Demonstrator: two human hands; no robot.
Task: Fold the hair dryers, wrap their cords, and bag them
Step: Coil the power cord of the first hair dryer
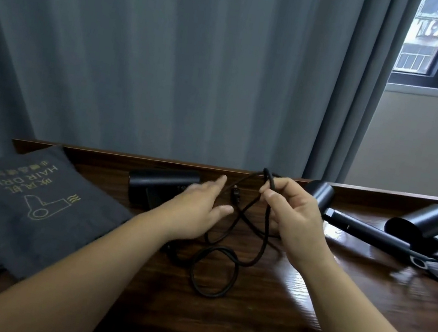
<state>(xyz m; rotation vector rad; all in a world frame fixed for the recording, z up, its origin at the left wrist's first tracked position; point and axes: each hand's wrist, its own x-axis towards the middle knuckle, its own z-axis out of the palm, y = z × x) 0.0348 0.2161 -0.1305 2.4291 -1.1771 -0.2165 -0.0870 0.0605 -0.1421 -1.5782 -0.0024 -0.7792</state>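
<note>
1. The right hand (pixel 294 215) pinches a raised loop of the black cord (pixel 224 270); the rest coils on the wooden surface (pixel 244 327).
2. The left hand (pixel 196 208) is released, fingers extended, over the folded hair dryer (pixel 157 184) at the far edge.
3. Two unfolded dryers (pixel 374 227) lie right.
4. The grey bag (pixel 25 201) lies left.

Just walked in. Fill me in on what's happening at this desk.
A person is tidying a hair dryer's cord. The right hand pinches a raised loop of it; the left hand is open over the folded dryer. Two more dryers lie unfolded at right, and a grey bag waits at left.
</note>
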